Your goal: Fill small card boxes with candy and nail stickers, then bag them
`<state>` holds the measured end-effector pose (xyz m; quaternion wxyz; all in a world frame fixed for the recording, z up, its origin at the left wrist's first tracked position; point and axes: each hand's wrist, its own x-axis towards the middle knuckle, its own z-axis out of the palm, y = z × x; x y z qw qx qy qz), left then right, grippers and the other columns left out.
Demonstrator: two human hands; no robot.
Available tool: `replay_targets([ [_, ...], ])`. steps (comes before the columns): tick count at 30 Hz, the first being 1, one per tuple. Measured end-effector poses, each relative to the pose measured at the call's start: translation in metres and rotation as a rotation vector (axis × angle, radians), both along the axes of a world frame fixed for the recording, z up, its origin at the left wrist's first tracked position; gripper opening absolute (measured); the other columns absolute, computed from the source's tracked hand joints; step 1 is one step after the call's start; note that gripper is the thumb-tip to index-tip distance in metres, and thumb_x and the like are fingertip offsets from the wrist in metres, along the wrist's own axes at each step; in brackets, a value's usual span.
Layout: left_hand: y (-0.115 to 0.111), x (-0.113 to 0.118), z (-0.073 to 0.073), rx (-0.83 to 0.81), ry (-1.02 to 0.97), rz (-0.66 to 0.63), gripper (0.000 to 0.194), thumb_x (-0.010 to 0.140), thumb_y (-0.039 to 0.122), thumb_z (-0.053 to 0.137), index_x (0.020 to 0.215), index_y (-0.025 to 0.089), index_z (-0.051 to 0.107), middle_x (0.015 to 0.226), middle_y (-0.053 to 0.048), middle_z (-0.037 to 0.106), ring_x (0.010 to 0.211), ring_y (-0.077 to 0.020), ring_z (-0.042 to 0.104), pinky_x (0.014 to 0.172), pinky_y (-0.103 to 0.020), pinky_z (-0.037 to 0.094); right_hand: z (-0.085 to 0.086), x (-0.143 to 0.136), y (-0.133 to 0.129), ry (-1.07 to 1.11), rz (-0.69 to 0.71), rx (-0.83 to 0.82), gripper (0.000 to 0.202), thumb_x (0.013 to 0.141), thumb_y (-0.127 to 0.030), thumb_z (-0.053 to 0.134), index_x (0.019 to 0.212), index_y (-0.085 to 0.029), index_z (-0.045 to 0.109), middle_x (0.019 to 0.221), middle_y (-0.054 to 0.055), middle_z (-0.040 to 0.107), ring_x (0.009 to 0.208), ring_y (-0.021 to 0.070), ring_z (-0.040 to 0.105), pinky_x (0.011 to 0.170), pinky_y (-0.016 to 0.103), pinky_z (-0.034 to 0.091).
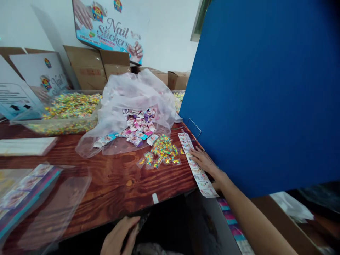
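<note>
My right hand [203, 159] lies with stretched fingers on a long printed sticker strip [198, 173] at the table's right edge; the strip's near end juts past the edge. Below the front edge, my left hand [120, 235] has curled fingers; a dark, see-through bit shows at their tips, too unclear to name. Left of the strip is a pile of small clear packets of colourful candy [164, 148]. Behind it, small printed packets [140, 124] spill from a translucent plastic bag [138, 86].
Clear bins [61, 122] of candy packets stand at the back left, before cardboard boxes [87, 69]. A large blue panel [260, 88] rises on the right, with a wire loop [195, 127] at its base. Flat printed packs in plastic [29, 187] lie at the left.
</note>
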<state>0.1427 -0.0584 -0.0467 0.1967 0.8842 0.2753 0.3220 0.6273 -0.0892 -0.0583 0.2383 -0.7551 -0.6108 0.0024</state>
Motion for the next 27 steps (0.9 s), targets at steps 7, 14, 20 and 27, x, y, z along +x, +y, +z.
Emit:
replay_targets([
  [7,-0.005,0.002,-0.009,-0.053,0.107,0.009,0.026,0.089,0.037,0.057,0.11,0.026,0.068,0.104,-0.003,0.074,0.096,-0.0172,0.071,0.084,-0.02,0.056,-0.011,0.0,0.006,0.12,-0.023,0.085,0.032,0.087,-0.039,0.048,0.097,-0.025,0.075,0.113,0.007,0.072,0.109,0.0267,0.064,0.099,0.044,0.048],
  [14,-0.011,0.012,-0.004,-0.023,0.188,0.009,0.026,0.09,0.037,0.055,0.111,0.028,0.068,0.106,-0.003,0.074,0.098,-0.0179,0.071,0.086,-0.023,0.056,0.004,-0.019,0.007,0.114,-0.027,0.142,0.025,0.087,-0.037,0.049,0.084,-0.027,0.072,0.093,0.006,0.073,0.094,0.0257,0.065,0.085,0.04,0.053],
  [20,-0.02,0.017,0.006,0.022,0.173,0.026,0.024,0.09,0.037,0.055,0.107,0.029,0.069,0.103,-0.002,0.075,0.094,-0.0175,0.072,0.085,-0.022,0.057,0.016,-0.028,0.009,0.107,-0.01,0.133,0.023,0.087,-0.03,0.046,0.072,-0.023,0.062,0.081,0.006,0.065,0.081,0.0216,0.059,0.077,0.034,0.048],
  [27,-0.02,0.031,0.021,0.073,0.109,-0.001,0.025,0.093,0.04,0.05,0.104,0.028,0.069,0.096,0.0,0.076,0.088,-0.016,0.073,0.082,-0.021,0.058,0.02,-0.021,0.0,0.15,0.001,0.103,0.021,0.089,-0.029,0.045,0.086,-0.02,0.064,0.09,0.008,0.067,0.087,0.0209,0.06,0.08,0.034,0.048],
])
